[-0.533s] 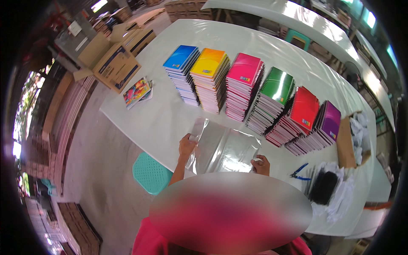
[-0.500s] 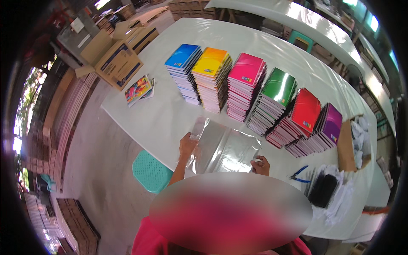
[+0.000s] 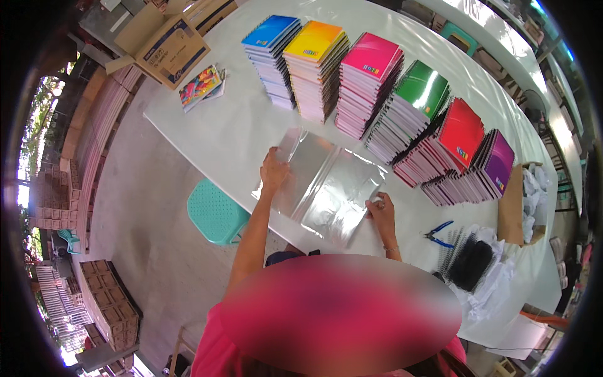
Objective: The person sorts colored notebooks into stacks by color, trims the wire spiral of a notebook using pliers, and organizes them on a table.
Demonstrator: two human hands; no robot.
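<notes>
A sheet of clear, shiny plastic wrap [image 3: 326, 185] lies flat on the white table [image 3: 220, 135] in front of me. My left hand [image 3: 274, 171] presses down on its left end. My right hand [image 3: 380, 209] rests on its right corner, fingers bent on the film. Behind the sheet stand stacks of spiral notebooks: blue [image 3: 271, 34], yellow [image 3: 315, 44], pink [image 3: 370, 60], green [image 3: 419, 91], red [image 3: 460, 133] and purple [image 3: 499, 162].
Blue-handled pliers [image 3: 438, 234], black spiral coils [image 3: 470, 264] and white paper lie at the right. A colourful booklet [image 3: 200, 85] sits at the table's left end near open cardboard boxes [image 3: 164, 43]. A teal stool [image 3: 215, 212] stands below the table edge.
Both hands have stayed on the plastic sheet; the left hand has shifted slightly along its left end. The sheet lies about where it was.
</notes>
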